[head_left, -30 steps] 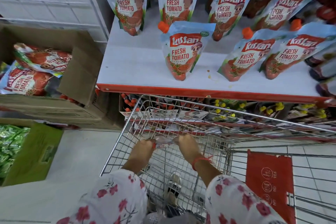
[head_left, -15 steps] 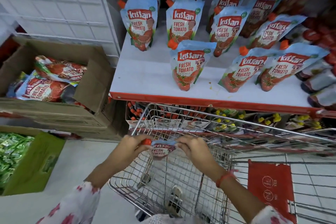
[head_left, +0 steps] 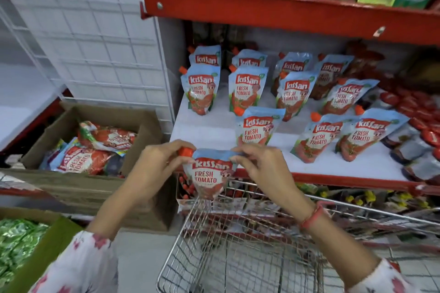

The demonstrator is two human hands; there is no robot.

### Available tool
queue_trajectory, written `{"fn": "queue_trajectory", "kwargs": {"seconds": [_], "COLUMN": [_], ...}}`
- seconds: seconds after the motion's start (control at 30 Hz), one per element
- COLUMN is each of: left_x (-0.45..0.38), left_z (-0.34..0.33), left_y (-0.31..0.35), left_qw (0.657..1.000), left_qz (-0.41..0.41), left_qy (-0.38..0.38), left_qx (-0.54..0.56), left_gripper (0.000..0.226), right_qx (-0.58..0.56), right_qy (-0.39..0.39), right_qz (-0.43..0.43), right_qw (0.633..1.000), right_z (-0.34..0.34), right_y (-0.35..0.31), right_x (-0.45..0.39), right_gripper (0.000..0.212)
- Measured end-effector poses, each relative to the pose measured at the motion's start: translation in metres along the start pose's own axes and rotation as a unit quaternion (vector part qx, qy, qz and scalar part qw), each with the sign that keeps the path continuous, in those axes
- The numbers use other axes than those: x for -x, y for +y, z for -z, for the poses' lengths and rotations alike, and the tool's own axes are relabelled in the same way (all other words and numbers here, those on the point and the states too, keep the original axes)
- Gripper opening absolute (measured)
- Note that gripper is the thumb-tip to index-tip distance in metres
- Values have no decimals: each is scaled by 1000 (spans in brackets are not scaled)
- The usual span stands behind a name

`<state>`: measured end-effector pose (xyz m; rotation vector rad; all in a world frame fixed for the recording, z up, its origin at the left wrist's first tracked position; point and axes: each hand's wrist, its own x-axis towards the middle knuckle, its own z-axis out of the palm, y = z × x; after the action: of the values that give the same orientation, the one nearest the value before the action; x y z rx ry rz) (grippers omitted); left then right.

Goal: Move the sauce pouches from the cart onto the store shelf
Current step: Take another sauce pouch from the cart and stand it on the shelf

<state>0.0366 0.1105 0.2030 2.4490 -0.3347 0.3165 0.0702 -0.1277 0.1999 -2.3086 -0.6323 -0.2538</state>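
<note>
A pale blue and red plastic sauce pouch (head_left: 209, 177) printed "Kissan Fresh Tomato", with an orange screw cap at its top left corner, is held upright by its top edge above the near rim of a silver wire shopping cart (head_left: 228, 240), just in front of the red lip of the white store shelf (head_left: 207, 129). The left hand (head_left: 158, 165) is closed in a pinching grip on the capped corner, and the right hand (head_left: 258, 164) is closed in a pinching grip on the opposite top corner; a red thread band is worn on the right wrist, and white sleeves with a red flower print are seen at the near edge. On the shelf, further pouches of the same kind (head_left: 258, 127) are stood in rows, some upright and some tilted to the right, with a bare white patch left at the near left part. Dark red packets are lain at the far right of the shelf. To the left, an open brown cardboard box (head_left: 100, 188) holding more tomato pouches lying flat is placed beside the shelf, and a green carton (head_left: 47, 247) of shiny green packets is seen at the near left. Above, a red metal shelf (head_left: 273, 10) bearing green and orange bags is seen.
</note>
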Motion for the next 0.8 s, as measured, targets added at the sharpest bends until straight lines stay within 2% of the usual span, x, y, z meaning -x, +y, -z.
{"fn": "queue_trajectory", "kwargs": {"seconds": [0.17, 0.33, 0.53, 0.8], "left_x": [-45, -78, -92, -94], "left_z": [29, 35, 23, 19], "left_y": [-9, -28, -40, -40], "left_qw": [999, 999, 995, 993], "left_qz": [-1, 50, 100, 115], "left_qy": [32, 11, -14, -5], "left_qx": [-17, -2, 16, 11], "left_gripper": [23, 16, 13, 19], "right_qx": [39, 49, 65, 76], "right_qy": [43, 57, 27, 38], "right_qz": [34, 18, -30, -26], "right_qw": [998, 997, 997, 996], "right_z": [2, -16, -39, -45], "right_y": [-11, -11, 1, 2], "right_x": [-53, -90, -109, -116], "right_gripper": [14, 20, 17, 13]}}
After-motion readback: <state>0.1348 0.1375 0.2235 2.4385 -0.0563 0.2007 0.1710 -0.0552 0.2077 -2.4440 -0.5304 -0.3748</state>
